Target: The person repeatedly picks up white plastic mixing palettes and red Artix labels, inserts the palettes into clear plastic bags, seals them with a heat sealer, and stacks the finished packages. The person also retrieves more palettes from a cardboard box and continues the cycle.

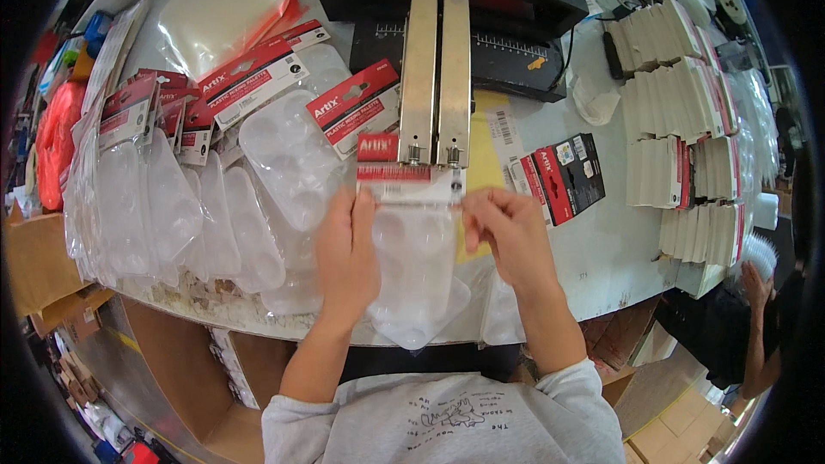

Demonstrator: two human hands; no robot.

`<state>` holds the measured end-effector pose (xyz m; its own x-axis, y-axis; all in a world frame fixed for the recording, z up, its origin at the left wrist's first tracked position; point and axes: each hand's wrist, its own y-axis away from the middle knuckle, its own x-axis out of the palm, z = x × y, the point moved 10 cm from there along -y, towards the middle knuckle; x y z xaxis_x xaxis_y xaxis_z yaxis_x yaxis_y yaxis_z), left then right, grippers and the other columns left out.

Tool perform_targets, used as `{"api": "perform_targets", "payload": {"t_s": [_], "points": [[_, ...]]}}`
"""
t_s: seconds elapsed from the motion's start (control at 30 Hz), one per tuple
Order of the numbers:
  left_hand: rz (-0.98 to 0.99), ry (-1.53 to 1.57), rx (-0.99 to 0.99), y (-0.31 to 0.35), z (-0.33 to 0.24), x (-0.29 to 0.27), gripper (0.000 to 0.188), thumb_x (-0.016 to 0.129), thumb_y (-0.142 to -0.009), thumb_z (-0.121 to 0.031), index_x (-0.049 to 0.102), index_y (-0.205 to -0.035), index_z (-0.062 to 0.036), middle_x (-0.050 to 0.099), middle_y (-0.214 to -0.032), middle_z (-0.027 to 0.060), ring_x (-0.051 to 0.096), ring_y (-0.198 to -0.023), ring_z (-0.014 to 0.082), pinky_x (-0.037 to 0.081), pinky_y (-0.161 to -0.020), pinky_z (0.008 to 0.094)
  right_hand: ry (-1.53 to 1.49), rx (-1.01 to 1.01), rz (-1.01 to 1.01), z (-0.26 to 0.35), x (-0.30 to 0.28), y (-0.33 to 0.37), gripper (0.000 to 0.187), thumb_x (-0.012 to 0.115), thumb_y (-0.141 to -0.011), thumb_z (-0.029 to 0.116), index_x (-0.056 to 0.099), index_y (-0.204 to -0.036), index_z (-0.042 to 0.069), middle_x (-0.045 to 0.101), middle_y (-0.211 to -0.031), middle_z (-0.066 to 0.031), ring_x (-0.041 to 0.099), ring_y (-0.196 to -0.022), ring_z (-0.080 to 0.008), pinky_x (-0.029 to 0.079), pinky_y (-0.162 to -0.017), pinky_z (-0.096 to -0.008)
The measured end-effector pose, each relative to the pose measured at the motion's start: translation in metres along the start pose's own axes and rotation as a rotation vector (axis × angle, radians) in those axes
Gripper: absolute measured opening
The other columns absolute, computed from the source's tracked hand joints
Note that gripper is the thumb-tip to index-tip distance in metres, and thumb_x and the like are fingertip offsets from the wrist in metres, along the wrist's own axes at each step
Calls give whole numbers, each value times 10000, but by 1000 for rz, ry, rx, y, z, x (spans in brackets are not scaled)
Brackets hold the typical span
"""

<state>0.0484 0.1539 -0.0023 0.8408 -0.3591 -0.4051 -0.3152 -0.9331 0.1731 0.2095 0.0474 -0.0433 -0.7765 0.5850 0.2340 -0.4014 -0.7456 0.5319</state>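
Note:
A clear-bagged white paint palette point(416, 262) hangs toward me over the table edge, its red and white header card point(402, 186) lying under the tips of two metal arms point(436, 77). My left hand point(348, 249) is closed at the card's lower left edge, with the thumb on top and slightly blurred. At the lower right corner, my right hand point(509, 236) pinches the pack between thumb and fingers. The arms belong to a black bench machine point(507, 60) with a ruled scale. The fold between card and bag runs straight from one hand to the other.
Carded palette packs point(288, 155) overlap across the left of the table. Clear bags point(223, 13) are piled behind them. Folded header cards point(679, 120) stand in stacks at the right, near a loose red and black card point(565, 179). Another person's hand point(758, 288) shows at far right.

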Motion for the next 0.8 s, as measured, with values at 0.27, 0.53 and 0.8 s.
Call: {"api": "perform_targets", "payload": {"t_s": [0.27, 0.53, 0.8], "points": [[2, 68, -11, -22, 16, 13, 301, 446, -962, -215, 513, -794, 25, 541, -679, 102, 481, -656, 147, 402, -634, 285, -33, -92, -54, 4, -4, -17, 172, 592, -853, 110, 627, -796, -48, 597, -685, -60, 552, -520, -105, 449, -504, -222], [-4, 146, 11, -19, 14, 14, 312, 447, -960, -211, 503, -767, 27, 513, -665, 88, 438, -635, 134, 392, -619, 279, 13, -139, -74, 9, -8, -14, 172, 594, -858, 109, 625, -806, -53, 592, -683, -53, 542, -516, -104, 446, -505, -216], [48, 264, -18, -20, 22, 20, 311, 457, -955, -243, 500, -785, 13, 507, -679, 80, 436, -654, 132, 386, -633, 283, 8, -146, -4, 11, -5, -15, 186, 599, -849, 123, 633, -814, -56, 608, -689, -65, 563, -535, -103, 477, -540, -227]]}}
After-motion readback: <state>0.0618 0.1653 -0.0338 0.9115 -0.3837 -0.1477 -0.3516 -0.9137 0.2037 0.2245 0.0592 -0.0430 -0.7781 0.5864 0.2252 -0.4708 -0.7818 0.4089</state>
